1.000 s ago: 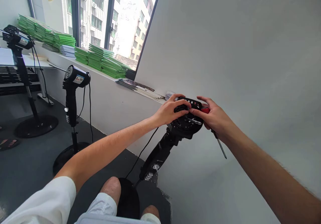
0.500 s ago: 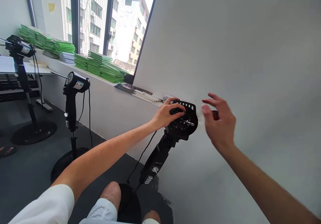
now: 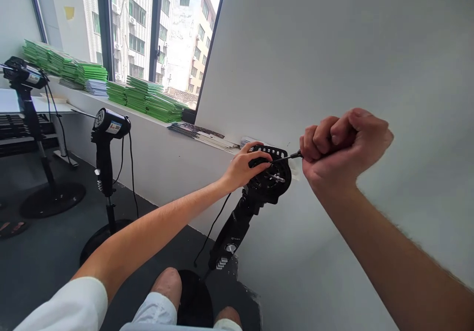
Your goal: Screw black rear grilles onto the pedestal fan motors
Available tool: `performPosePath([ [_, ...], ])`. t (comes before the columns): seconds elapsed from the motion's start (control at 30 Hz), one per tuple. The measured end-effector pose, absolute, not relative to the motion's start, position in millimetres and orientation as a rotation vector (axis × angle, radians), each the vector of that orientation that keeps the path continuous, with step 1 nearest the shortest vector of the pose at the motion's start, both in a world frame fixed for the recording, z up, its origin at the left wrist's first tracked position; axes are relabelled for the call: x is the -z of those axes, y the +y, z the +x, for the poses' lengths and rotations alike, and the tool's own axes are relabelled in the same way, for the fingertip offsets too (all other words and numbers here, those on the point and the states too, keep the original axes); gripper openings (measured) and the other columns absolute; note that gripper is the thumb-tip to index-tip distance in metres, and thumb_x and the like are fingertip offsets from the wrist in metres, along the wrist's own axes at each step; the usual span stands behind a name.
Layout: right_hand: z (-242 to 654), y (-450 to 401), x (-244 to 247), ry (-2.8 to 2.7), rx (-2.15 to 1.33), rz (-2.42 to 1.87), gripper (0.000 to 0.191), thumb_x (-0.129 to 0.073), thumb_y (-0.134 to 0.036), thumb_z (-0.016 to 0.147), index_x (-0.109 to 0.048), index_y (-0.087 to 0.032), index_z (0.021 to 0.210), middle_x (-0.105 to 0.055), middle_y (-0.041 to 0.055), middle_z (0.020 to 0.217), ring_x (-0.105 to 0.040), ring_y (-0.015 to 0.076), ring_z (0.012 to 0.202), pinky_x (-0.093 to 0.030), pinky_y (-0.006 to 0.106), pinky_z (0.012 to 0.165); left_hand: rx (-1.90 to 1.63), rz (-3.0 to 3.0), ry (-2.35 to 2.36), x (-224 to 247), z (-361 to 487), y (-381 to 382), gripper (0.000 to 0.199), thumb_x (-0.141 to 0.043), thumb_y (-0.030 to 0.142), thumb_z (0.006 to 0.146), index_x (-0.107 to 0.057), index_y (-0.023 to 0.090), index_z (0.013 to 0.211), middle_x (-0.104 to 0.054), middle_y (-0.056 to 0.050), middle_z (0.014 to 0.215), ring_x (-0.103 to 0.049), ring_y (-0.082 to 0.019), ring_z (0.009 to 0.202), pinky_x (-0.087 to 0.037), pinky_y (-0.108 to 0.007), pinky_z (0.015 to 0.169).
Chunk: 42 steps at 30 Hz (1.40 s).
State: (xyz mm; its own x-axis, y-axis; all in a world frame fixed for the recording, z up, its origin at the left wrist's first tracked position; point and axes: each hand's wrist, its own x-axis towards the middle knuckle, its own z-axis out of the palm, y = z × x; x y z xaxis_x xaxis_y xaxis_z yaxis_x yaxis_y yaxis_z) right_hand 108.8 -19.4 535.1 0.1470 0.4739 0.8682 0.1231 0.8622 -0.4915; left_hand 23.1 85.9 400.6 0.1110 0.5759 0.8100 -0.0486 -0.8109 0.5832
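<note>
A black pedestal fan [image 3: 231, 239] without blades stands before me, its stand tilted to the right. Its round motor head [image 3: 272, 185] has a slotted front plate and a bare metal shaft [image 3: 276, 178]. My left hand [image 3: 246, 168] grips the upper left of that head, thumb and fingertips on the front plate. In a fist, my right hand [image 3: 338, 145] holds a screwdriver [image 3: 291, 156] to the right of the fan. The thin blade points left and reaches the plate close to my left fingertips. Most of the handle is hidden in my fist, and any screw is too small to see.
Two more bladeless fans, one nearer [image 3: 107, 143] and one farther [image 3: 27, 94], stand at left. Green packets [image 3: 148, 96] lie stacked on the window sill, with flat strips [image 3: 207, 137] beside them. A grey wall [image 3: 333, 49] rises behind the fan. Cords hang down.
My right hand has turned and closed into a fist around the screwdriver, whose blade now reaches the fan head. My left hand keeps its grip. The view has shifted slightly.
</note>
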Motion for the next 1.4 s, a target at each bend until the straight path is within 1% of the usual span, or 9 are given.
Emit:
performPosePath([
  [0.1, 112, -10, -533, -1.424, -0.292, -0.402, 0.049, -0.069, -0.039, 0.066, -0.027, -0.023, 0.046, -0.016, -0.0044, 0.044, -0.013, 0.0084, 0.037, -0.008, 0.031, 0.036, -1.728, 1.931, 0.549, -401, 23, 85, 0.011, -0.075, 0.021, 0.093, -0.08, 0.026, 0.1, -0.061, -0.005, 0.146, -0.063, -0.025, 0.131, -0.045, -0.047, 0.123],
  [0.27, 113, -8, -532, -1.413, -0.311, -0.334, 0.045, -0.068, -0.033, 0.067, -0.031, -0.023, 0.046, -0.017, -0.0054, 0.046, -0.016, 0.0075, 0.036, -0.008, 0.03, 0.034, -1.727, 1.927, 0.558, -402, 25, 85, 0.012, -0.074, 0.021, 0.093, -0.08, 0.028, 0.102, -0.059, -0.003, 0.148, -0.061, -0.024, 0.133, -0.045, -0.044, 0.123],
  [0.43, 114, -10, -532, -1.458, -0.333, -0.31, 0.045, -0.069, -0.033, 0.069, -0.032, -0.022, 0.046, -0.018, -0.0049, 0.044, -0.018, 0.0079, 0.034, -0.01, 0.029, 0.033, -1.73, 1.924, 0.572, -402, 26, 86, 0.012, -0.075, 0.021, 0.093, -0.081, 0.028, 0.101, -0.06, -0.003, 0.148, -0.061, -0.024, 0.132, -0.048, -0.042, 0.121],
  [0.6, 114, -8, -530, -1.496, -0.325, -0.273, 0.047, -0.07, -0.033, 0.073, -0.032, -0.022, 0.048, -0.02, -0.0054, 0.044, -0.015, 0.007, 0.035, -0.01, 0.027, 0.034, -1.753, 1.936, 0.546, -401, 28, 88, 0.012, -0.076, 0.021, 0.093, -0.082, 0.027, 0.101, -0.061, -0.004, 0.146, -0.061, -0.024, 0.132, -0.048, -0.042, 0.121],
  [0.77, 112, -6, -528, -1.49, -0.338, -0.306, 0.047, -0.07, -0.033, 0.073, -0.033, -0.023, 0.046, -0.019, -0.0054, 0.044, -0.019, 0.0085, 0.036, -0.012, 0.028, 0.033, -1.764, 1.956, 0.507, -400, 30, 92, 0.013, -0.077, 0.02, 0.092, -0.083, 0.027, 0.102, -0.061, -0.005, 0.145, -0.06, -0.024, 0.134, -0.048, -0.042, 0.121],
  [1.0, 111, -11, -529, -1.488, -0.324, -0.345, 0.049, -0.073, -0.033, 0.07, -0.032, -0.022, 0.046, -0.018, -0.0047, 0.047, -0.022, 0.0085, 0.037, -0.014, 0.029, 0.035, -1.754, 1.956, 0.51, -400, 27, 93, 0.013, -0.076, 0.021, 0.093, -0.082, 0.028, 0.102, -0.06, -0.005, 0.146, -0.06, -0.024, 0.134, -0.046, -0.045, 0.122],
  [1.27, 109, -12, -524, -1.556, -0.284, -0.309, 0.05, -0.071, -0.031, 0.075, -0.031, -0.022, 0.047, -0.019, -0.0055, 0.045, -0.022, 0.008, 0.036, -0.014, 0.028, 0.034, -1.731, 1.974, 0.471, -401, 25, 93, 0.012, -0.076, 0.018, 0.093, -0.081, 0.025, 0.101, -0.06, -0.008, 0.144, -0.059, -0.024, 0.137, -0.042, -0.045, 0.125],
  [1.4, 111, -12, -522, -1.553, -0.282, -0.316, 0.051, -0.071, -0.032, 0.075, -0.03, -0.021, 0.047, -0.02, -0.0059, 0.043, -0.02, 0.0076, 0.035, -0.015, 0.027, 0.035, -1.724, 1.971, 0.484, -401, 25, 92, 0.012, -0.076, 0.017, 0.092, -0.081, 0.025, 0.1, -0.059, -0.008, 0.144, -0.058, -0.024, 0.137, -0.043, -0.044, 0.125],
])
